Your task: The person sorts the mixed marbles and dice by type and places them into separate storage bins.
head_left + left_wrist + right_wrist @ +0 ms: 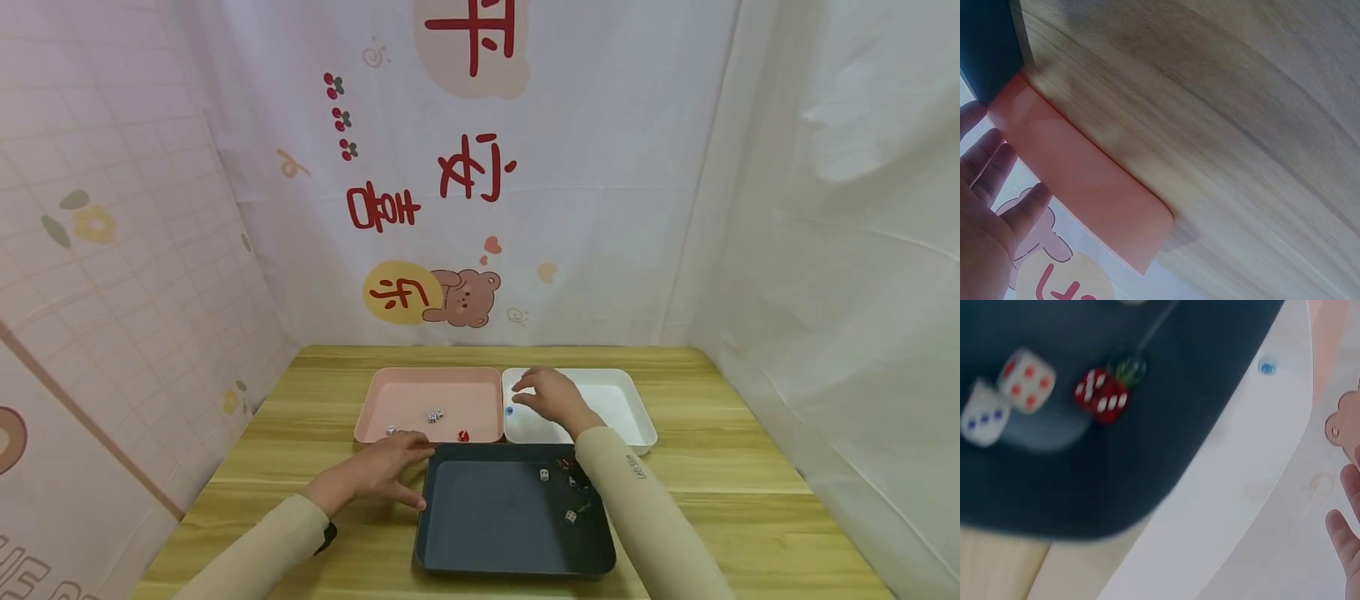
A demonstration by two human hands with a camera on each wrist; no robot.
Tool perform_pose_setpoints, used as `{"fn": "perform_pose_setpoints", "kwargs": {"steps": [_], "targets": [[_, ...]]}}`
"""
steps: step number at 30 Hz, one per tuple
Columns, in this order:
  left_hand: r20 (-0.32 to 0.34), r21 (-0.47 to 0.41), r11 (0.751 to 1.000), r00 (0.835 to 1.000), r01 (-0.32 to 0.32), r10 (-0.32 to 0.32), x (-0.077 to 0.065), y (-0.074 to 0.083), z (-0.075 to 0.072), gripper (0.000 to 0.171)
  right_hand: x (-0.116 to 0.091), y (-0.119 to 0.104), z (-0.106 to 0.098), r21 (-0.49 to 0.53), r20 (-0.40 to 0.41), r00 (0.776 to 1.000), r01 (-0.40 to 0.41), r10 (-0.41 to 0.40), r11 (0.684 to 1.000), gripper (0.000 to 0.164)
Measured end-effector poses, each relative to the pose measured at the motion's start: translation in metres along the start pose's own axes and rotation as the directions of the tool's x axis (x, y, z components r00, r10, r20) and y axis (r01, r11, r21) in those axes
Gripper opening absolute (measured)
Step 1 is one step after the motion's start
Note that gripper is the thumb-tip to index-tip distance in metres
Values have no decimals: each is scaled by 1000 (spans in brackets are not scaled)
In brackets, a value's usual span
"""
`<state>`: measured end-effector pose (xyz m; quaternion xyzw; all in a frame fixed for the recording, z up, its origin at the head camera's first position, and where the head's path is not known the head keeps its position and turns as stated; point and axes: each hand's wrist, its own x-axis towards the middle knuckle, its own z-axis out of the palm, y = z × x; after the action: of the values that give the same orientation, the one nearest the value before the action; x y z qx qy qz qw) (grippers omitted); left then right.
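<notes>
My left hand (pixel 382 471), fingers spread, is at the left rim of the dark tray (pixel 495 533), close by the front rim of the pink tray (pixel 480 387). Over the white tray (pixel 618 400) hovers my right hand (pixel 558 398), fingers loosely bent and nothing seen between them. A small blue glass marble (pixel 1267 365) lies in the white tray near its left wall. Inside the dark tray's right part are a red die (pixel 1102 395), a clear green marble (pixel 1127 367), a red-dotted white die (pixel 1027 380) and a blue-dotted one (pixel 985 415).
The pink tray holds a few white dice (pixel 435 415) and a red die (pixel 463 436). Pink and white trays stand side by side behind the dark one on a wooden table (pixel 720 467). White printed cloth (pixel 600 167) hangs at the back and sides.
</notes>
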<state>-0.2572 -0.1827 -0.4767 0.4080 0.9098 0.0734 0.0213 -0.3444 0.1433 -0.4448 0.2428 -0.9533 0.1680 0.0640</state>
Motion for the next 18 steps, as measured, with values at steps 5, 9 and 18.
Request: {"fn": "perform_pose_setpoints", "kwargs": {"steps": [5,9,18], "targets": [[6,2,1000,1000,-1,1,0,-1,-1,85,-4,16,-5,10,15,999,-52,52,999,22],[0,0,1000,1000,-5,5,1,0,-1,85,-11,27,-8,24,18,998,-67,67,997,22],[-21,21,1000,1000,-20,21,1,-2,1,85,-26,40,-10,61,18,999,-48,47,997,25]]}}
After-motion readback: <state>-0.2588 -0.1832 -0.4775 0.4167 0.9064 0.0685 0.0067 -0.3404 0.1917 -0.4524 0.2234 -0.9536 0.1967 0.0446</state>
